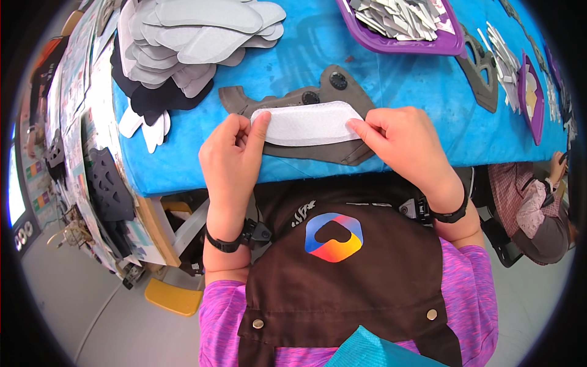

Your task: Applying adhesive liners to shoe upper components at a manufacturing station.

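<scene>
Upper left of frame: stack of pale grey padded cutouts (pixel 202 37) lay on the blue table cover (pixel 416 104). Centre: left hand (pixel 232 159) pinched the left end of a white foam pad (pixel 306 124), thumb on top. The pad lay over a dark grey shaped template (pixel 293 101). Right hand (pixel 406 144) pinched its right end, fingers curled. Upper right: purple tray (pixel 428 41) of white strips.

We see bright, even light from overhead, with the blue bench (pixel 403 104) glowing strongly and only soft, short shadows under the hands. The centre is sharp. Toward the rim, straight edges bow heavily, and a black vignette fills all four corners. At the far left edge, a bright screen (pixel 15 189) looks washed out.
</scene>
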Available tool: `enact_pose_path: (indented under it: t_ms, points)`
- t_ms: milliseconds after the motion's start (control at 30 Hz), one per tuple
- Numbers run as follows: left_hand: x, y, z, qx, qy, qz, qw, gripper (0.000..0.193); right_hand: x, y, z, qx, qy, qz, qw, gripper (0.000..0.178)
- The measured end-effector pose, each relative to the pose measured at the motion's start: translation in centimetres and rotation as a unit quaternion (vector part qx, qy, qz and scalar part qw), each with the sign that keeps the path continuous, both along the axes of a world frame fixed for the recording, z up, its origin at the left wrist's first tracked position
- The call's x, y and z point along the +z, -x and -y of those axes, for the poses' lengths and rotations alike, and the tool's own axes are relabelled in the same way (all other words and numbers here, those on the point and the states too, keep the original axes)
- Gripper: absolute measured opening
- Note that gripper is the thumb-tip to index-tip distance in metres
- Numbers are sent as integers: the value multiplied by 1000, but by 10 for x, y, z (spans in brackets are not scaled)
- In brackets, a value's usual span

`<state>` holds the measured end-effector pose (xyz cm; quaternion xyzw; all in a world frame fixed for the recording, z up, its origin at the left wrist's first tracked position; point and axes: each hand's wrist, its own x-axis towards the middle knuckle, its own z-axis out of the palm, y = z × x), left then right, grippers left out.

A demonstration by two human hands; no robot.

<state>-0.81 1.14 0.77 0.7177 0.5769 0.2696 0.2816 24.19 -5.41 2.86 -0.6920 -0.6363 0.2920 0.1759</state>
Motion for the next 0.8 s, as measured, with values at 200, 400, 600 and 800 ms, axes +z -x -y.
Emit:
enact_pose_path:
  t_ms: [200,400,600,800]
  points:
    - [5,-3,-5,-3,20,-51,999,39,-2,0,1,5,-10,9,1000,38]
    - [9,-4,-7,-27,16,-85,996,38,-3,3,2,6,-22,24,999,39]
    - [13,-2,-8,-31,4,-140,990,43,7,1,6,41,-15,116,992,23]
    - [-5,5,-14,-69,-182,-67,978,34,-2,1,-5,306,-212,149,916,45]
